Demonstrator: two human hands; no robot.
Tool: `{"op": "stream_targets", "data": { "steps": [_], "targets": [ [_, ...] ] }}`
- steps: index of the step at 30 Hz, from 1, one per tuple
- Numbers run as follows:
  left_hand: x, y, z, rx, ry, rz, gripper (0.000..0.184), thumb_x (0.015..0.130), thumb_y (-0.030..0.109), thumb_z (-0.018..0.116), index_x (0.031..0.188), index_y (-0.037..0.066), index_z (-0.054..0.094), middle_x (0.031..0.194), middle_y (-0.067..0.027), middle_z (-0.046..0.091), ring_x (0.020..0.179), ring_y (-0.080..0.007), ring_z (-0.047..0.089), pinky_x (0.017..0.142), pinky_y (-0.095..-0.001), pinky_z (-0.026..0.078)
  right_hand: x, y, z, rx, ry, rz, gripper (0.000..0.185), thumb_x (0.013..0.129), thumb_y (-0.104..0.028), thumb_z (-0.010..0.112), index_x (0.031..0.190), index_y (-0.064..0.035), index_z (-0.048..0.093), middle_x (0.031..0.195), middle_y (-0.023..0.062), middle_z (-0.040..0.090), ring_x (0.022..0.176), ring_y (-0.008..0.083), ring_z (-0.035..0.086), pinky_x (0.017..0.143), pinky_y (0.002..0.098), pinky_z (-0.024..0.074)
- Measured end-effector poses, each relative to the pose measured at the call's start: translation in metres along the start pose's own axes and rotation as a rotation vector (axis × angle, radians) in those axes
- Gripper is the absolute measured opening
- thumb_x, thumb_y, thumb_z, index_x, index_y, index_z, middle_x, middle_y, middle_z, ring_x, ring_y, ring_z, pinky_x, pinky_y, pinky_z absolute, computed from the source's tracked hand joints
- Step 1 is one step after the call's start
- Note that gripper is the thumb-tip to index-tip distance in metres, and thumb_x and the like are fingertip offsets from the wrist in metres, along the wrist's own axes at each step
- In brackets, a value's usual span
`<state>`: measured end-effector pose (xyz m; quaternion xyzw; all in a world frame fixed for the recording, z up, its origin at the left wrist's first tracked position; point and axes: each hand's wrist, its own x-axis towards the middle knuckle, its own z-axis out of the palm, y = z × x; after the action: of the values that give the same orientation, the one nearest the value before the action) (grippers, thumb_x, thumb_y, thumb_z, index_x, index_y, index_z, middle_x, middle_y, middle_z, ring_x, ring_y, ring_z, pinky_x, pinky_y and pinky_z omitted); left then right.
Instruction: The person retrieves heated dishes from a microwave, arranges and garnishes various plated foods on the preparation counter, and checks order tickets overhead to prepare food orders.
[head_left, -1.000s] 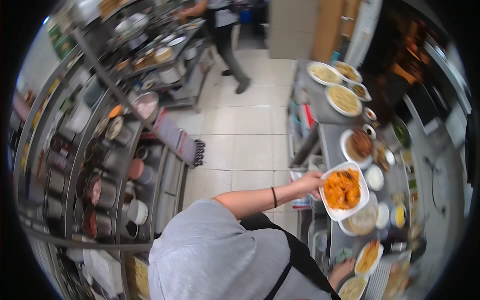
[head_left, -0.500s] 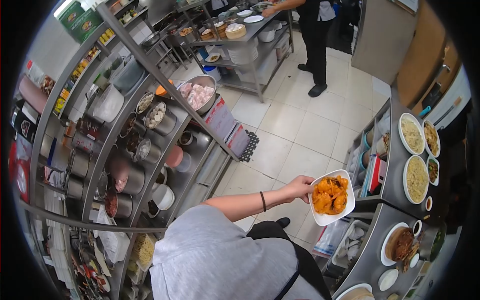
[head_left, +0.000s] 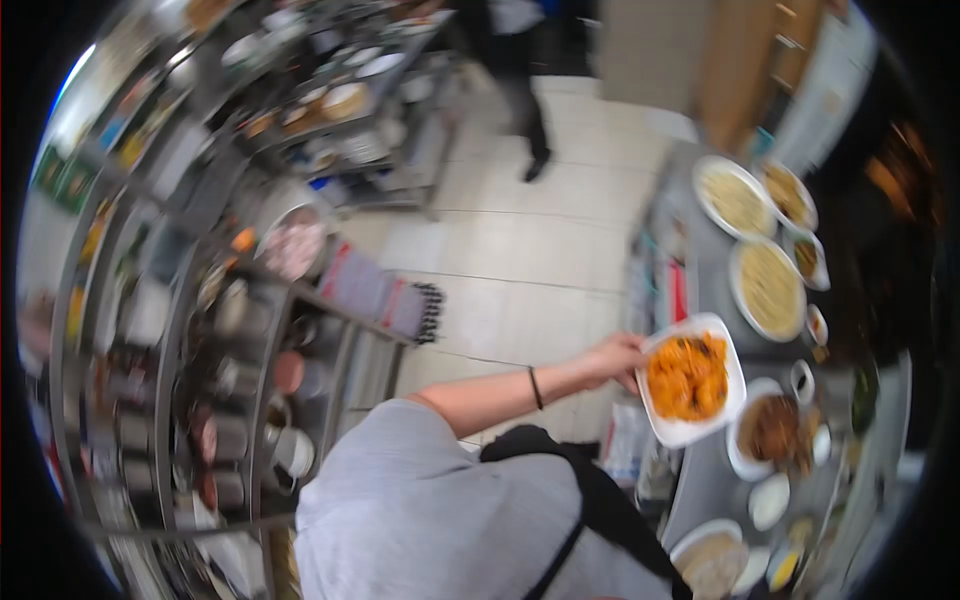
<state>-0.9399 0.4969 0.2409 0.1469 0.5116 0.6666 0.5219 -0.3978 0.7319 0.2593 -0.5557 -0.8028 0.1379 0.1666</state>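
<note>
My left hand (head_left: 617,360) grips the left rim of a square white bowl (head_left: 659,424). Orange, sauced food pieces (head_left: 688,377) fill the bowl, which is held up close to the edge of the steel counter on the right. A dark band circles my left wrist. Just right of the bowl, a round white plate carries a browned food item (head_left: 772,427) on the counter. My right hand is out of the frame.
Noodle-like dishes (head_left: 768,288) stand on the right counter (head_left: 690,225), with small sauce cups nearby. Shelves of metal containers (head_left: 222,437) line the left. A bowl of pale pink pieces (head_left: 295,243) sits beside boxes (head_left: 357,283). Another person (head_left: 515,85) stands at the back.
The view swung left and then back right. The bowl stays in my left hand, now over the counter's edge. My right hand, visible low on the right a second ago, is out of view.
</note>
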Motion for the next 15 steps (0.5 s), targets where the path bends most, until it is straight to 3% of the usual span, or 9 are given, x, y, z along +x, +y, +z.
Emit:
{"op": "stream_targets", "data": {
  "steps": [2,3,5,6,8,9,12,15],
  "targets": [
    [0.024,0.019,0.043,0.032,-0.062,-0.055,0.028,0.075,0.004,0.048,0.101,-0.007,0.052,0.091,-0.0144,0.060,0.077,-0.0226,0.062,0.062,-0.0311,0.055,0.017,0.121,0.014,0.129,0.093,-0.091,0.012,0.077,-0.007,0.054,0.085,0.0012,0.057,0.091,0.0159,0.058,0.083,0.0261,0.055,0.076,0.0354,0.0423],
    [0.049,0.010,0.053,0.072,-0.095,-0.082,0.025,0.076,0.004,0.048,0.099,-0.006,0.053,0.091,-0.0142,0.060,0.078,-0.0222,0.062,0.065,-0.0320,0.055,0.013,-0.020,-0.025,0.099,0.105,0.122,0.018,0.080,-0.018,0.059,0.085,-0.0007,0.059,0.083,0.0105,0.061,0.075,0.0186,0.055,0.070,0.0320,0.0438],
    [0.084,0.008,0.085,0.047,-0.137,-0.096,0.026,0.077,0.003,0.048,0.101,-0.007,0.052,0.088,-0.0132,0.059,0.075,-0.0220,0.062,0.060,-0.0291,0.055,0.041,-0.027,-0.038,0.068,0.137,0.203,0.013,0.079,-0.012,0.057,0.083,-0.0003,0.057,0.073,0.0105,0.059,0.066,0.0181,0.054,0.062,0.0308,0.0435],
    [0.093,0.018,0.108,0.097,-0.222,-0.119,0.029,0.077,0.003,0.047,0.103,-0.008,0.050,0.094,-0.0160,0.059,0.079,-0.0230,0.062,0.061,-0.0289,0.056,0.054,-0.027,-0.041,0.012,0.207,0.186,0.013,0.077,-0.012,0.058,0.083,0.0002,0.057,0.072,0.0087,0.059,0.064,0.0166,0.055,0.061,0.0300,0.0437],
    [0.120,0.020,0.140,0.099,-0.324,-0.101,0.034,0.076,0.002,0.045,0.108,-0.009,0.047,0.099,-0.0174,0.058,0.084,-0.0239,0.061,0.064,-0.0285,0.056,0.098,0.016,-0.032,0.046,0.293,0.136,0.022,0.077,-0.018,0.060,0.092,-0.0020,0.062,0.080,0.0127,0.063,0.074,0.0240,0.060,0.065,0.0338,0.0450],
    [0.125,0.026,0.158,0.106,-0.344,-0.127,0.035,0.076,0.001,0.044,0.110,-0.009,0.046,0.099,-0.0176,0.058,0.084,-0.0244,0.061,0.064,-0.0294,0.056,0.114,0.002,-0.049,-0.046,0.256,0.186,0.025,0.076,-0.022,0.060,0.093,-0.0035,0.063,0.083,0.0140,0.063,0.076,0.0258,0.060,0.066,0.0342,0.0453],
    [0.156,0.023,0.209,0.185,-0.422,-0.141,0.034,0.078,0.001,0.043,0.110,-0.010,0.045,0.098,-0.0190,0.057,0.081,-0.0250,0.062,0.062,-0.0295,0.056,0.177,0.052,-0.050,-0.083,0.443,0.279,0.018,0.075,-0.022,0.058,0.085,-0.0085,0.065,0.078,0.0164,0.062,0.075,0.0324,0.060,0.066,0.0395,0.0461],
    [0.186,0.016,0.254,0.249,-0.492,-0.172,0.034,0.079,0.001,0.043,0.110,-0.010,0.045,0.097,-0.0190,0.058,0.079,-0.0243,0.063,0.061,-0.0287,0.056,0.226,0.113,-0.039,-0.219,0.518,0.374,0.014,0.073,-0.020,0.056,0.076,-0.0087,0.064,0.077,0.0170,0.061,0.074,0.0330,0.060,0.066,0.0408,0.0475]
  ]
}}
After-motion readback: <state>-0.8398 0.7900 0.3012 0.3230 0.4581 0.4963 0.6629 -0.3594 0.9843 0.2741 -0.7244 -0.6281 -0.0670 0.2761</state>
